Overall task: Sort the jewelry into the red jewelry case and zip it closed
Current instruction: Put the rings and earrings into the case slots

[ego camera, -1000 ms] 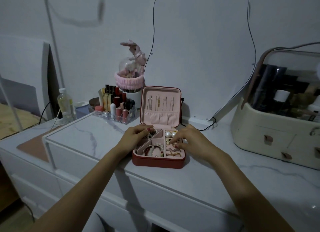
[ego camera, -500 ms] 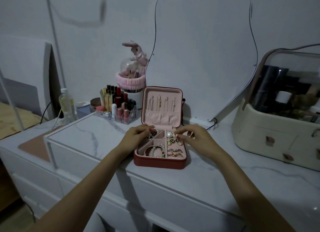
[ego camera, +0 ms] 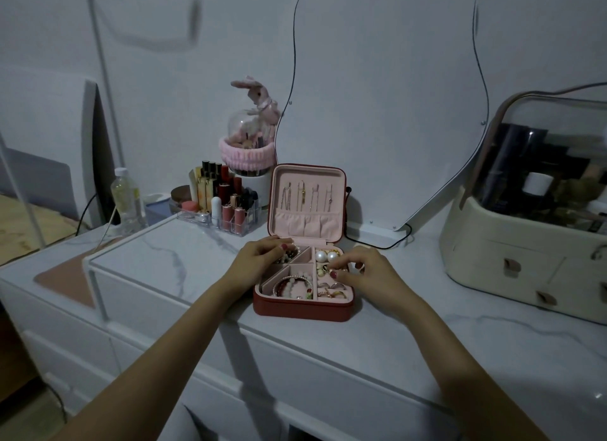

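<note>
The red jewelry case (ego camera: 303, 304) sits open on the marble-look dresser top (ego camera: 170, 260) directly in front of you, its pink-lined lid (ego camera: 307, 204) standing upright at the back with thin chains hanging in a row inside it. Your hands flank the case, one on each side of the tray. Your left hand (ego camera: 259, 260) rests on the rear left corner, fingers curled down over the back left compartment, where dark beads show under the fingertips; whether those fingers actually grip the beads or only lie on them cannot be told. Your right hand (ego camera: 364, 273) reaches in from the right edge, thumb and forefinger drawn together in a pinch on a small gold piece (ego camera: 341, 269) over the middle right compartment, just in front of the two pearl earrings (ego camera: 326, 256) at the back right. A beaded bracelet (ego camera: 292, 286) lies coiled in the front left compartment, near your left wrist, and rings (ego camera: 331, 291) sit in the front right slot, just below your right thumb. A clear lipstick organizer (ego camera: 226, 210) stands behind to the left, well apart from the case, and a cream cosmetics box (ego camera: 525, 260) stands off to your right.
</note>
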